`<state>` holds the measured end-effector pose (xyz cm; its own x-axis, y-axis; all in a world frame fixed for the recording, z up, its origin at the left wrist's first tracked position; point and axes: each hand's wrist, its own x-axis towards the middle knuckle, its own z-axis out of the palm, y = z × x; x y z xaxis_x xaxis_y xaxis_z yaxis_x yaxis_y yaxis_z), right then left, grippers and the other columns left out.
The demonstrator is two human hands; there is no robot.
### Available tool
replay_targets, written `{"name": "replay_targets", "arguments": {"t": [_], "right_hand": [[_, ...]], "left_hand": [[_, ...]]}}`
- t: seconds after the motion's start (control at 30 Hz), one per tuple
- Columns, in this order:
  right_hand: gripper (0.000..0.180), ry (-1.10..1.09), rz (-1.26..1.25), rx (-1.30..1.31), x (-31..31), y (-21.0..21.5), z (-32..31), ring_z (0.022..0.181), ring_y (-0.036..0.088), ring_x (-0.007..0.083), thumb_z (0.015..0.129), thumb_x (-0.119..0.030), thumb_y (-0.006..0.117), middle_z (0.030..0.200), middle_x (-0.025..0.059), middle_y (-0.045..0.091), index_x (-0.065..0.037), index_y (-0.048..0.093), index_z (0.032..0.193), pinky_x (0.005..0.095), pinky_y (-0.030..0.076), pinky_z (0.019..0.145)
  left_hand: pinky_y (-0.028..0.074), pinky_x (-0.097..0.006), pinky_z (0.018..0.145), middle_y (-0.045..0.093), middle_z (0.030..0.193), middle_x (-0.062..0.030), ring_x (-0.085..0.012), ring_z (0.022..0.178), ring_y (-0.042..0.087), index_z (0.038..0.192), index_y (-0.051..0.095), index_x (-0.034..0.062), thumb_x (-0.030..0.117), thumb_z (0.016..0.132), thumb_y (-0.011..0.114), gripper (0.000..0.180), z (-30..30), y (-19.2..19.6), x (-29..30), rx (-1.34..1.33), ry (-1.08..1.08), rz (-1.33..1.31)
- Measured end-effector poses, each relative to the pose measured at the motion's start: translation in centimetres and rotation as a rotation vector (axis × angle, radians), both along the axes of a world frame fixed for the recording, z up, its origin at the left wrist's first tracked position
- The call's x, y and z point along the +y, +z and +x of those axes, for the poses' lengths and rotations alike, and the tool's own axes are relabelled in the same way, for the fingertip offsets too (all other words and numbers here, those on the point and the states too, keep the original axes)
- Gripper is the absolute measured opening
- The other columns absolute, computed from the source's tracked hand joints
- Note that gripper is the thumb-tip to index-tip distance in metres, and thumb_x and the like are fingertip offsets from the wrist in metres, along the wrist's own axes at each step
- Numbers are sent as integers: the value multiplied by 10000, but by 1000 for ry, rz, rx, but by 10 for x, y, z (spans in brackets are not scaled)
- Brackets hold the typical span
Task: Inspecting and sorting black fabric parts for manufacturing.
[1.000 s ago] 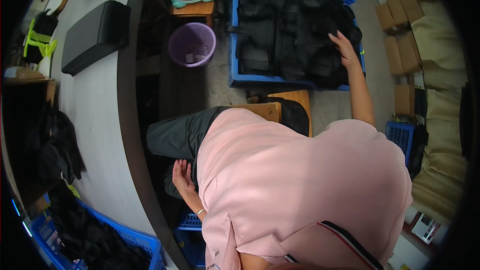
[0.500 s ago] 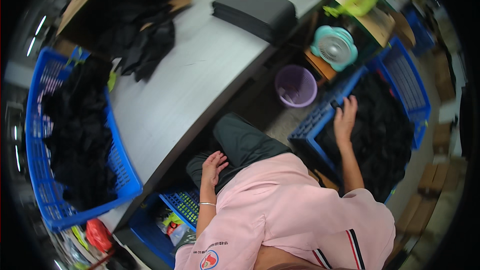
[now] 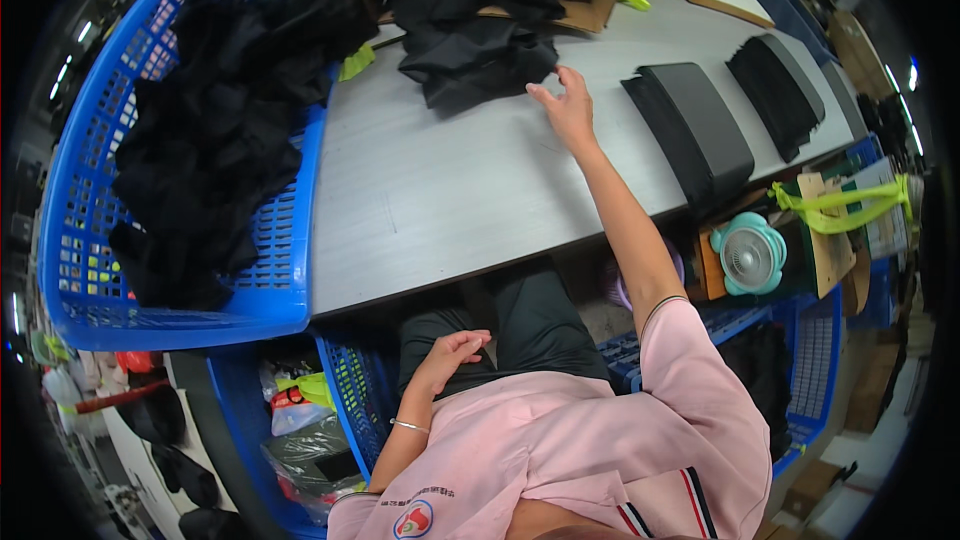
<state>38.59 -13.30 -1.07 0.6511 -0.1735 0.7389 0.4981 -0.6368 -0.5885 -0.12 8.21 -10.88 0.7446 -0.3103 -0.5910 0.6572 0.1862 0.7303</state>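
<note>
My right hand (image 3: 566, 104) reaches out over the grey table (image 3: 450, 200), fingers spread, at the edge of a loose pile of black cloth (image 3: 470, 55). Nothing is held in it. My left hand (image 3: 452, 352) rests on my lap in dark trousers below the table edge, fingers loosely curled and empty, a thin bracelet on the wrist. I wear a pink shirt.
A big blue basket (image 3: 285, 230) full of black garments stands on the table's left. Two folded black stacks (image 3: 690, 130) (image 3: 778, 90) lie to the right. A brown cardboard box (image 3: 590, 0) sits behind the pile. A small teal fan (image 3: 750, 255) and more blue crates (image 3: 810, 360) are on the right below.
The view swung from the crate beside me to the table. My right hand left the crate of black garments and now reaches to the black cloth pile on the table. The left hand stays on my lap.
</note>
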Motion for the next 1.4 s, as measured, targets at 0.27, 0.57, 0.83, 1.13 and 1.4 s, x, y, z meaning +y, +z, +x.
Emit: {"name": "replay_targets", "arguments": {"t": [0.27,0.57,0.83,1.13,1.4], "right_hand": [[373,554,416,689,37,42,-32,678,581,107,997,-351,627,793,32,684,-60,621,762,279,480,646],[378,572,992,892,75,56,-240,683,521,54,967,-361,672,753,18,636,-47,646,760,221,390,616],[259,687,-576,739,54,26,-278,975,646,303,859,-88,631,1035,139,646,-24,610,1109,395,514,844],[129,644,387,397,72,9,-209,922,676,192,905,-54,600,1080,110,695,-29,629,1028,310,529,776],[85,421,468,390,77,39,-200,892,679,169,961,-18,550,1114,134,710,21,622,986,275,528,780]], "left_hand": [[504,-340,984,591,1362,-117,-197,1211,591,1360,564,18,191,975,642,429,14,83,2,-240,174,-157],[467,-376,980,543,1324,-150,-297,1213,542,1347,575,77,7,771,755,607,91,149,-22,-1082,658,988],[513,-351,708,678,904,-100,-269,837,632,987,747,68,-69,755,683,276,75,166,-29,-1279,442,820],[498,-322,666,687,860,-55,-212,751,613,970,745,38,20,786,732,186,13,167,-79,-1190,161,517],[474,-281,742,680,905,-53,-180,861,599,1017,698,8,65,923,650,120,1,163,-78,-1116,85,307]]}}
